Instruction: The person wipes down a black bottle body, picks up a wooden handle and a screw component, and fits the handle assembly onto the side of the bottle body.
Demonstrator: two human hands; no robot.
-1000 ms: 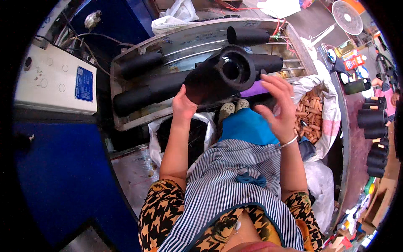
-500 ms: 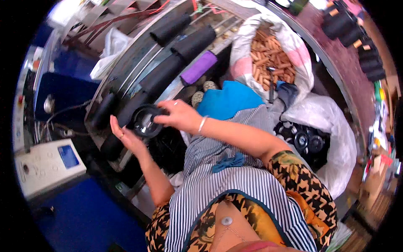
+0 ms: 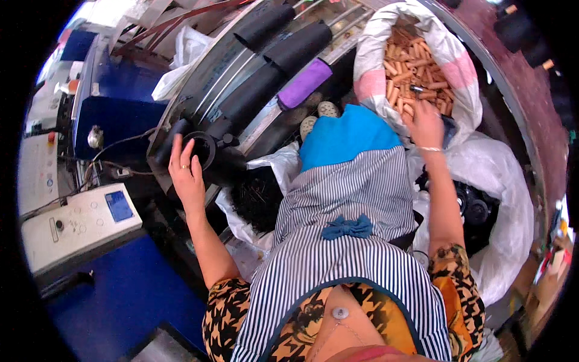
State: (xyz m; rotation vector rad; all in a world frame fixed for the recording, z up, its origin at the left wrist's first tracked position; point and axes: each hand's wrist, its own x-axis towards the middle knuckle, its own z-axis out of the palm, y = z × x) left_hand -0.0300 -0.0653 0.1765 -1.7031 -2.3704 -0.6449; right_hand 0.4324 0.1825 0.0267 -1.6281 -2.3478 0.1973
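My left hand (image 3: 188,175) is at the left, fingers stretched upward and apart. It is beside a black plastic ring (image 3: 204,151), which rests by the dark machine parts; whether the fingers touch it I cannot tell. My right hand (image 3: 426,125) reaches to the near edge of a white-and-pink woven sack (image 3: 461,66), full of brown cylindrical pieces (image 3: 416,63). Its fingers are curled over the handle of a small hammer-like tool. Only the tool's metal head (image 3: 416,88) shows, lying on the pieces; the handle is hidden under my hand.
Black rollers (image 3: 298,45) and a purple roller (image 3: 306,83) lie on the metal frame ahead. A blue cloth (image 3: 347,136) covers my lap. A bag of black shreds (image 3: 256,199) and a clear bag (image 3: 506,223) of black round parts flank me. A control box (image 3: 84,226) stands left.
My right hand has left the black ring and moved right to the tool on the sack. My left hand has stayed beside the ring. The whole view has shifted a little.
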